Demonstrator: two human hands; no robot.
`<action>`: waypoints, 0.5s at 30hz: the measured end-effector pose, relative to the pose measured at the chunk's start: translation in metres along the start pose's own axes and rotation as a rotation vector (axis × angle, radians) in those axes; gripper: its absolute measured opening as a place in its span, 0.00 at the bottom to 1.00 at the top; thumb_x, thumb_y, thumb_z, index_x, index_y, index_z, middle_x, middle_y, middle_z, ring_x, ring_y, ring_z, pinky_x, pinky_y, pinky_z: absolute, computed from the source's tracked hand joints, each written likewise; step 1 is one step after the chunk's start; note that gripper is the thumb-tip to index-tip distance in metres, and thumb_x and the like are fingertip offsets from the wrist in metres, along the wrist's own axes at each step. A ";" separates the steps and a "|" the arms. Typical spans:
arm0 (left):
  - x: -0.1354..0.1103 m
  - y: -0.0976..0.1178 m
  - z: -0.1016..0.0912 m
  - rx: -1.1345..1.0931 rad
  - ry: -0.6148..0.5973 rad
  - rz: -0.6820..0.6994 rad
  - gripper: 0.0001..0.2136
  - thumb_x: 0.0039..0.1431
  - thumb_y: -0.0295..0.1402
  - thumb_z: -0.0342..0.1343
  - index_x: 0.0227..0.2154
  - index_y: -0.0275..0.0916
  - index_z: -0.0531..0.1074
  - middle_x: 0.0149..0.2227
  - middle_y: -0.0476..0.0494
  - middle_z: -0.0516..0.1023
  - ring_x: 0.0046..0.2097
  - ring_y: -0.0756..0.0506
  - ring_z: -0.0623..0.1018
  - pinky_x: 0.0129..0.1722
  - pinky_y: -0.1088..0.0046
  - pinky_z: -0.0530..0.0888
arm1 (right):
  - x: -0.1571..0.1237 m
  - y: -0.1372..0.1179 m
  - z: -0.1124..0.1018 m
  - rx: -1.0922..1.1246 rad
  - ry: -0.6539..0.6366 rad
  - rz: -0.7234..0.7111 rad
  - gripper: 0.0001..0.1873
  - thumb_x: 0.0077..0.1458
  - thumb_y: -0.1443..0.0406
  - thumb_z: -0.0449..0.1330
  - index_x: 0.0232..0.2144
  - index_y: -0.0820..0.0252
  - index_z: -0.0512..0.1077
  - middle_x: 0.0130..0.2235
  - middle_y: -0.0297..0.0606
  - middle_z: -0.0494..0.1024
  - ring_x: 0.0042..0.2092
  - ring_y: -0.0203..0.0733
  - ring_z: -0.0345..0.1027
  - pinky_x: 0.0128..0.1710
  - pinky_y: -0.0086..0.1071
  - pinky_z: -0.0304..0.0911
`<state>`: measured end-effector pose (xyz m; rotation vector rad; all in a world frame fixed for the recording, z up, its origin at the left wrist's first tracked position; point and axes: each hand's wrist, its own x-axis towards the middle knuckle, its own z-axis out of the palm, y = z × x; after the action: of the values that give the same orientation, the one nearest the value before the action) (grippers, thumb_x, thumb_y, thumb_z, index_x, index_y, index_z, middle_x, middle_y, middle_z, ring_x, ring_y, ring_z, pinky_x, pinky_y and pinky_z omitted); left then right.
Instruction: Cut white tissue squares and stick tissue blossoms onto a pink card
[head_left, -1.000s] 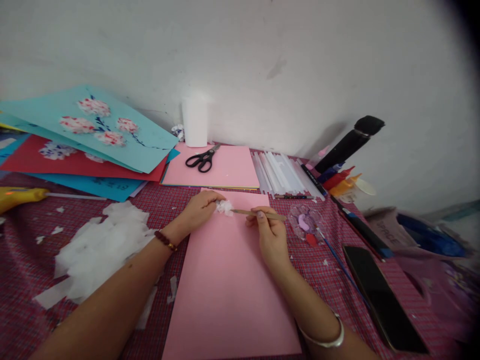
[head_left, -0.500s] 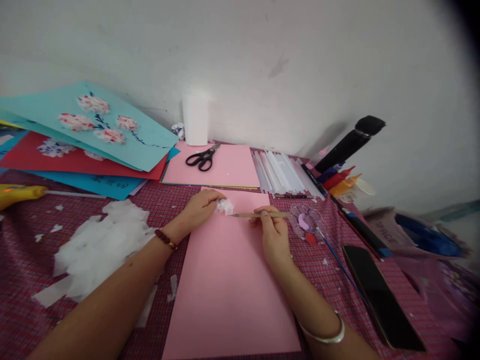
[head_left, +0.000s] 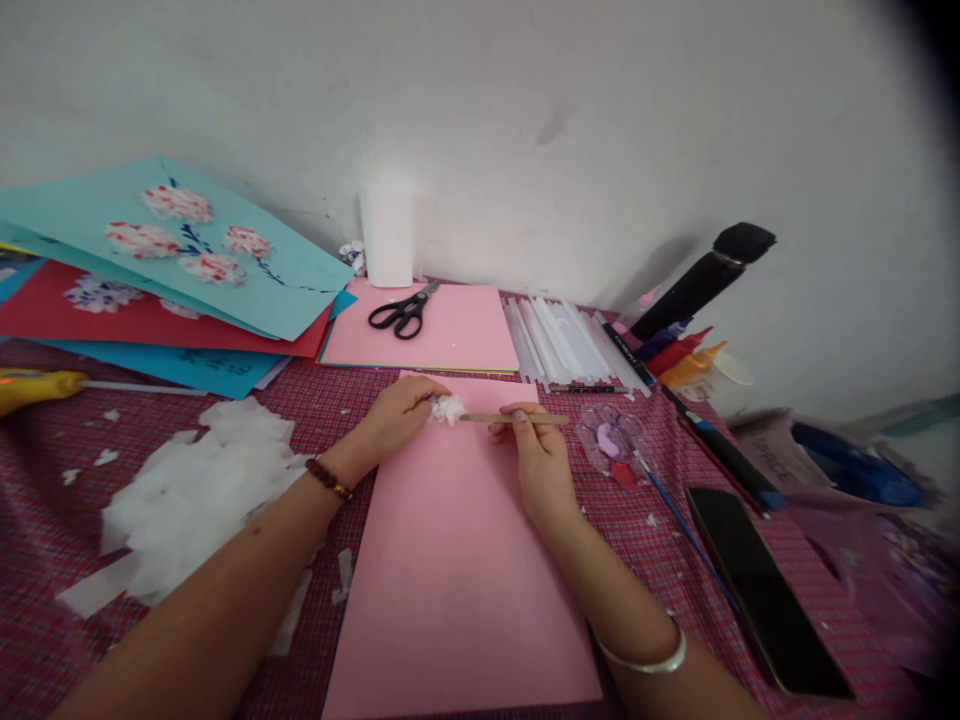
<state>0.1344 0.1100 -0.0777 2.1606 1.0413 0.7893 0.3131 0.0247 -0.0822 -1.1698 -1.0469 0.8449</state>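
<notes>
A large pink sheet of paper (head_left: 457, 560) lies lengthwise in front of me. Near its far end sits a small crumpled tuft of white tissue paper (head_left: 450, 409). My left hand (head_left: 403, 412) is closed at the tuft's left edge, thumb and finger pinching it; the other fingers are partly hidden. From the other side, my right hand (head_left: 541, 455) grips a slim wooden stick (head_left: 491, 419) between thumb and fingers. The stick lies nearly level, its darker tip touching or very close to the tuft's right side.
Left: loose tissue pieces (head_left: 191, 495), a yellow glue gun (head_left: 37, 388) and flower-decorated cards (head_left: 247, 270). Behind: black scissors (head_left: 405, 314) on stacked pink paper (head_left: 465, 325), translucent glue sticks (head_left: 566, 340). Right: a paint palette (head_left: 600, 425), a blue paintbrush (head_left: 679, 520), a dark phone (head_left: 765, 590).
My right hand and the stick have shifted slightly left and away from me, bringing the tip up along the tuft. My left hand stays at the tuft. The view has shifted a little.
</notes>
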 end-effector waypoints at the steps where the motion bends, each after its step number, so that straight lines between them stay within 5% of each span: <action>1: 0.000 0.000 0.000 0.001 0.000 0.000 0.16 0.49 0.22 0.42 0.34 0.37 0.74 0.37 0.45 0.78 0.41 0.46 0.75 0.44 0.68 0.70 | 0.000 0.001 0.000 0.009 0.007 0.007 0.08 0.59 0.63 0.51 0.33 0.59 0.68 0.27 0.32 0.73 0.29 0.36 0.68 0.32 0.32 0.65; 10: -0.001 -0.002 0.003 0.041 0.007 0.021 0.11 0.52 0.30 0.52 0.37 0.37 0.75 0.37 0.45 0.78 0.38 0.46 0.74 0.41 0.69 0.69 | 0.002 0.001 -0.002 -0.026 0.052 0.027 0.08 0.58 0.62 0.52 0.33 0.59 0.69 0.27 0.32 0.73 0.27 0.36 0.67 0.31 0.31 0.64; 15: 0.001 -0.001 0.003 0.046 0.000 0.004 0.14 0.60 0.35 0.44 0.34 0.39 0.75 0.35 0.46 0.78 0.37 0.47 0.74 0.38 0.71 0.68 | 0.001 0.000 -0.005 0.070 0.103 0.040 0.08 0.58 0.62 0.52 0.32 0.59 0.69 0.26 0.32 0.72 0.27 0.35 0.66 0.30 0.30 0.63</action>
<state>0.1367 0.1101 -0.0801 2.2016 1.0656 0.7745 0.3178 0.0240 -0.0828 -1.1663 -0.9053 0.8372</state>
